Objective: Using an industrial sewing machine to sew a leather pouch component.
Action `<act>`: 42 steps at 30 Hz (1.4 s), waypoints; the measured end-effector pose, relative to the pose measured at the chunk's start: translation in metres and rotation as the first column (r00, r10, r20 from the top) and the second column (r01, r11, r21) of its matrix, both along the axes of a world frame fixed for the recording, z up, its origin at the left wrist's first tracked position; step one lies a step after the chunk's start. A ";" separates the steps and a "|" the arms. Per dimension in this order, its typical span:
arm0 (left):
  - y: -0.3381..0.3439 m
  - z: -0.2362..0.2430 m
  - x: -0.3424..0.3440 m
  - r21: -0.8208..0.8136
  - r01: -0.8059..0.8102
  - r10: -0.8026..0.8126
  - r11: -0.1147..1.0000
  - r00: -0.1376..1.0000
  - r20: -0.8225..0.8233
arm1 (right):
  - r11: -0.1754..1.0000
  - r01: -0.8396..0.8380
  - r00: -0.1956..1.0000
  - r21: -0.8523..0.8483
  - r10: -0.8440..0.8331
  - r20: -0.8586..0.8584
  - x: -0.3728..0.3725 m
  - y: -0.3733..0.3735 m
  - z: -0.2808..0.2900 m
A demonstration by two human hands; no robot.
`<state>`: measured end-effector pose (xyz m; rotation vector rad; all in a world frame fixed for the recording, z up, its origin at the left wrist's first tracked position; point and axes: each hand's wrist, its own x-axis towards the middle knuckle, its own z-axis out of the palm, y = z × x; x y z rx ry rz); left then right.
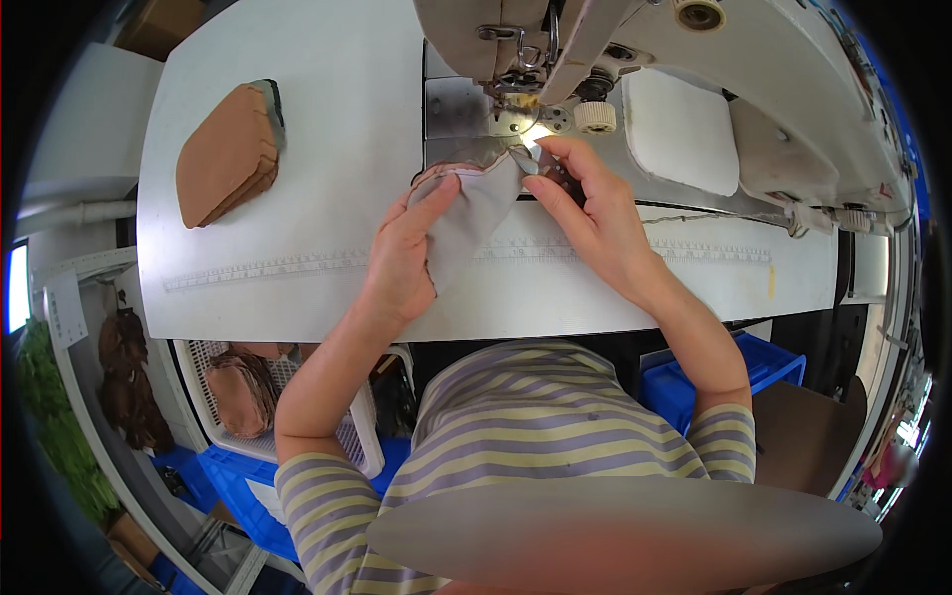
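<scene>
Mid-frame, L hand (407, 238) pinches grey cloth (471, 205); R hand (601, 220) curls round metal-tipped tool (563, 174); prob. best w/ cloth taut.

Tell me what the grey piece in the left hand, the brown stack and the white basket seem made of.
The grey piece: probably matte fabric or a cloth backing, judging by its soft drape.
The brown stack: perhaps matte leather or imitation leather; its smooth, even faces fit either.
The white basket: likely moulded plastic, given its regular perforated walls.
</scene>
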<state>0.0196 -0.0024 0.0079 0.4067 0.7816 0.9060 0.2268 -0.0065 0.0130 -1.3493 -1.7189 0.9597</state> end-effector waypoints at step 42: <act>0.004 -0.006 -0.002 0.521 0.842 0.593 0.141 0.350 -0.725 | 0.900 -0.286 0.763 0.330 0.006 0.646 0.033 0.014 0.008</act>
